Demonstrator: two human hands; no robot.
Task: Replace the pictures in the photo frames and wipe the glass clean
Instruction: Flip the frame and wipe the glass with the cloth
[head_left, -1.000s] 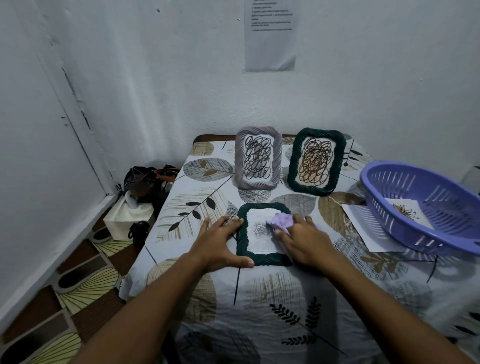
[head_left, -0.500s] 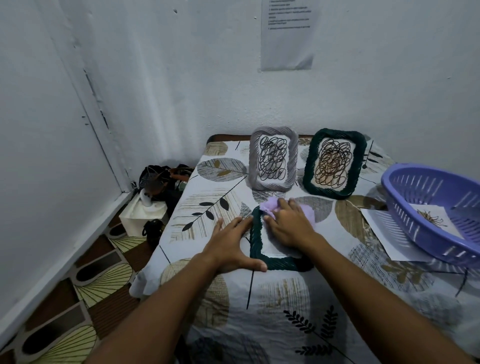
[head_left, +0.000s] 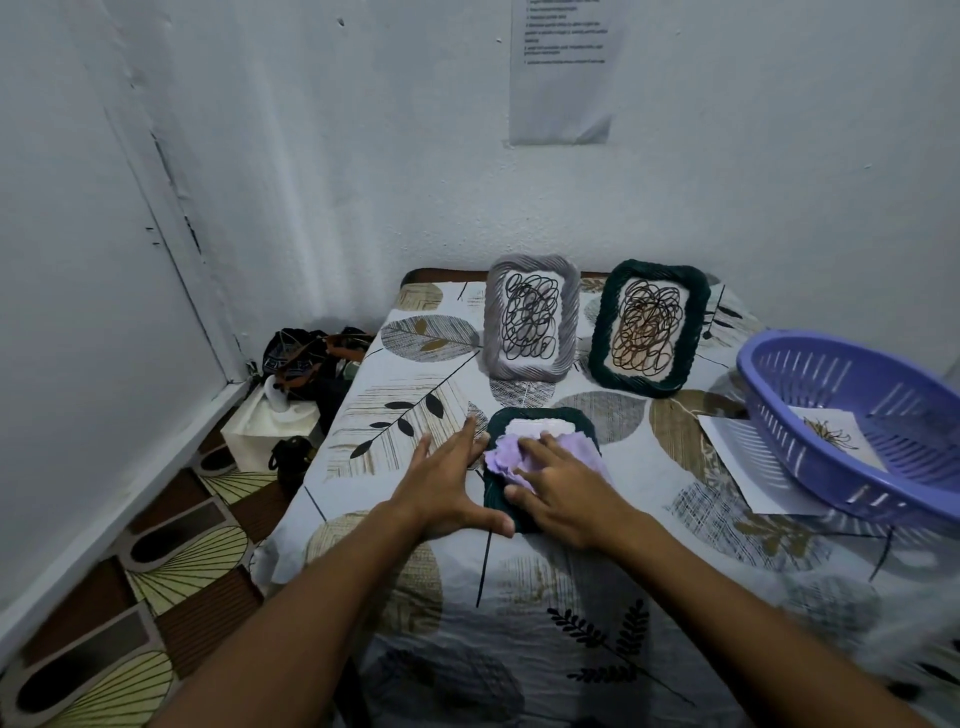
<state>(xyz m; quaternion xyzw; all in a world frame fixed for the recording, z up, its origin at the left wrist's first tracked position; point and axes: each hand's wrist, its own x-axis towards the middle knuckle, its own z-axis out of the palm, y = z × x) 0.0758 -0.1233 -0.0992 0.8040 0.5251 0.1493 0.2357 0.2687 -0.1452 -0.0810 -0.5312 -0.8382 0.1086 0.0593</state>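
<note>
- While three photo frames sit on the desk (head_left: 649, 571), only one lies flat: the dark green frame (head_left: 582, 423) under both hands.
- Two frames stand at the back: a grey frame (head_left: 531, 317) and a second green frame (head_left: 650, 327).
- One purple cloth (head_left: 506, 454) lies on the flat frame's glass.
- One purple basket (head_left: 810, 379) at right holds one picture (head_left: 836, 434); one loose sheet (head_left: 743, 457) lies beneath it.
- Right hand (head_left: 563, 491), fingers flat, presses the cloth.
- Left hand (head_left: 447, 491), fingers spread, braces the frame's left edge.
- Since half a second ago, the right hand and cloth have slid nearer the frame's near end.
</note>
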